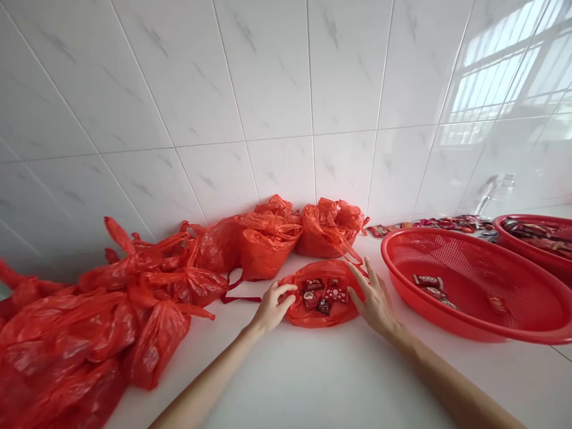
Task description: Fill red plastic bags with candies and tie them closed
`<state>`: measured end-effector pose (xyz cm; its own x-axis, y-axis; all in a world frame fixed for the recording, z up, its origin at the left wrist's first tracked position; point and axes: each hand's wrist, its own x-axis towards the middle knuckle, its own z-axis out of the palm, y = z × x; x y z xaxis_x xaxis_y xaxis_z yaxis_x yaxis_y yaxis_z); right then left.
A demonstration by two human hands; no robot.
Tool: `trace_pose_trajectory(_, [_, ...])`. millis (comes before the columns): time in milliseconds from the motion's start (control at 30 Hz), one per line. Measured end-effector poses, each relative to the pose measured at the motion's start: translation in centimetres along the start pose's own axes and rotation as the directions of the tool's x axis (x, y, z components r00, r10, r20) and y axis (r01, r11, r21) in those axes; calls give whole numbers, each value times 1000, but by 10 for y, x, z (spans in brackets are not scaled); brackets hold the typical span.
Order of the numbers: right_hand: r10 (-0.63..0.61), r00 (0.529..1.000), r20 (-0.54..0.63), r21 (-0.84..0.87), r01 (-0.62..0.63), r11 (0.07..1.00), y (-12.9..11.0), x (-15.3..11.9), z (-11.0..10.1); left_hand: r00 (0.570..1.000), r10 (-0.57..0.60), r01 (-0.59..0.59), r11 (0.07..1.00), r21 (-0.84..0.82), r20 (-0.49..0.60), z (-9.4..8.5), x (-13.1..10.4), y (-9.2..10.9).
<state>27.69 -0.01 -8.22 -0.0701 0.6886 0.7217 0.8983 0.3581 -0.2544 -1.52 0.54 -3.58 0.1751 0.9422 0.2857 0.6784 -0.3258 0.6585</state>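
An opened red plastic bag (319,320) lies on the white counter between my hands, with several small dark red and patterned packets (335,292) inside. My left hand (273,307) is at the bag's left rim, its thumb and fingers curved and apart, with no object visible between them. At the right rim, my right hand (375,301) has its fingers spread and looks to hold nothing. Whether the fingertips touch the plastic is hard to tell.
Tied red bags (89,328) are piled at the left. More filled red bags (268,244) stand along the tiled wall. A red basket (447,238) with a few packets is at the right, another (536,220) behind it. Loose packets (460,223) line the wall.
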Motion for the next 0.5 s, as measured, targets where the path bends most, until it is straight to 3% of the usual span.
trace_pose_trajectory(133, [94, 992, 81, 21, -96, 995, -1, -1, -1, 997, 13, -18, 998, 62, 79, -25, 17, 11])
trace_pose_trajectory(233, [201, 961, 191, 31, -211, 977, -3, 0, -3, 988, 14, -33, 992, 121, 155, -36, 24, 21])
trace_pose_trajectory(500, [291, 857, 425, 81, -356, 931, -17, 8, -18, 962, -36, -50, 952, 303, 272, -18, 25, 43])
